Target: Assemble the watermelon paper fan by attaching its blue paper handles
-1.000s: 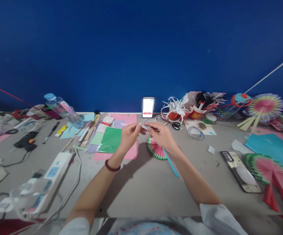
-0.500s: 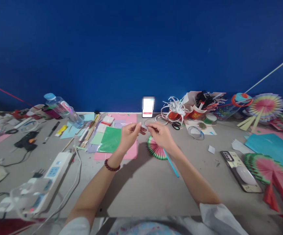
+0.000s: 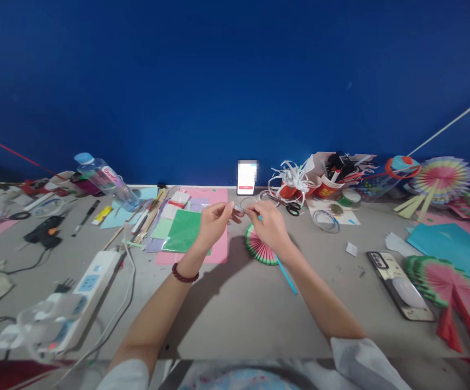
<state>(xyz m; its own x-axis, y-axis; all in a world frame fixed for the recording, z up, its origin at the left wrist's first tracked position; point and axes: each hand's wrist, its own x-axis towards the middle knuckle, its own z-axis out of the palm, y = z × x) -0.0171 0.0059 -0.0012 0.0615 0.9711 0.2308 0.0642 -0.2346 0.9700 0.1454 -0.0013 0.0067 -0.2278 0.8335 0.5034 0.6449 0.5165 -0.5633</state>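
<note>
My left hand (image 3: 214,223) and my right hand (image 3: 268,224) meet above the grey table (image 3: 235,303), fingertips pinched together on a small pale strip (image 3: 239,208) that is too small to name. My left wrist wears a dark red bead bracelet (image 3: 184,274). Just under my right hand lies a folded pink-and-green paper fan (image 3: 259,248) with a blue stick (image 3: 286,275). Green and pink paper sheets (image 3: 184,232) lie beneath my left hand.
A phone with a lit screen (image 3: 247,177) stands against the blue wall. A power strip (image 3: 84,292), glue gun (image 3: 42,234) and water bottle (image 3: 105,181) sit at left. Cups of scraps (image 3: 320,184), scissors (image 3: 289,206), another phone (image 3: 399,284) and paper fans (image 3: 442,279) are at right.
Both hands stay pinched together on the small strip, with only slight finger shifts. The view has moved a little.
</note>
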